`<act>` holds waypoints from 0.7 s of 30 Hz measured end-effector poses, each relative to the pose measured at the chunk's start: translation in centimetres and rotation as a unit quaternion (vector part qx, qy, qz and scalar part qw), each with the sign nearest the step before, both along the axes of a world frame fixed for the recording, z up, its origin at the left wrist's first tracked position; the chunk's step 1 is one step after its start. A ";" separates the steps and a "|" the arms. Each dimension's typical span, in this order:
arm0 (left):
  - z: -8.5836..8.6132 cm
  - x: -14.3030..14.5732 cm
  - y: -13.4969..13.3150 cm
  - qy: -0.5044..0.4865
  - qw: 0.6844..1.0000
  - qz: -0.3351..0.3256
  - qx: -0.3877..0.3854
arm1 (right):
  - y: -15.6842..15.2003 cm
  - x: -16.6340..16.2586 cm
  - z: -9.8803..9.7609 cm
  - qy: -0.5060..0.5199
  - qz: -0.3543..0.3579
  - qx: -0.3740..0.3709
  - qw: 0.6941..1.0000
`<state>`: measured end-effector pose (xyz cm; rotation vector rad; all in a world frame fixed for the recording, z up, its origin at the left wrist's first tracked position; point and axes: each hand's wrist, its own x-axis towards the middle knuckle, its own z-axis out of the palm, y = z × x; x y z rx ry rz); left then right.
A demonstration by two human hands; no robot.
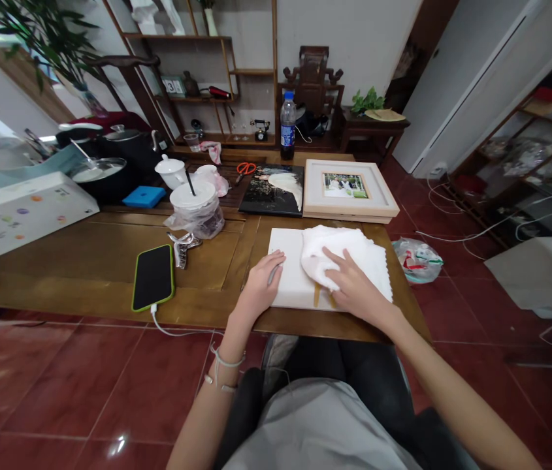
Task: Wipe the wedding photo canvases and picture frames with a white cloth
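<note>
A white flat board or frame (289,281) lies on the wooden table (109,254) right in front of me. My right hand (354,287) rests flat, fingers stretched, on a white cloth (339,251) that covers the board's right half. My left hand (260,284) grips the board's left edge, fingers curled over it. A small tan piece (317,297) pokes out from under the cloth.
Behind the board lie a white picture frame with a photo (349,189) and a dark photo print (274,189). A phone in a green case (153,277) charges at left, near a plastic cup in a bag (194,209), scissors (245,168), a cola bottle (287,125), pots (97,171).
</note>
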<state>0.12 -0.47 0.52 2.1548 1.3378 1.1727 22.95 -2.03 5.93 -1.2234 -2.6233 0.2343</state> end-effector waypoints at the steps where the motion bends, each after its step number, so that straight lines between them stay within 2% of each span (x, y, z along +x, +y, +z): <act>1: 0.0 0.0 0.0 0.000 1.000 0.000 0.001 | -0.9 0.0 0.3 -0.003 0.013 -0.006 1.000; 7: -0.2 -0.1 0.1 -0.005 1.000 -0.007 0.009 | -5.9 0.3 2.2 -0.010 0.051 -0.070 0.996; 11: -0.3 -0.1 0.1 0.000 1.000 -0.010 0.012 | -7.1 1.0 3.1 -0.010 0.063 -0.107 0.992; 13: -0.2 -0.1 0.1 0.001 1.000 -0.011 0.014 | -6.7 1.7 3.0 -0.004 0.049 -0.118 0.992; 17: -0.1 -0.1 0.1 0.001 1.000 -0.012 0.012 | -4.6 2.9 1.8 0.020 -0.023 -0.125 0.992; 21: -0.2 -0.1 0.1 -0.003 1.000 -0.010 0.012 | -1.4 2.7 0.2 0.050 -0.083 -0.090 0.991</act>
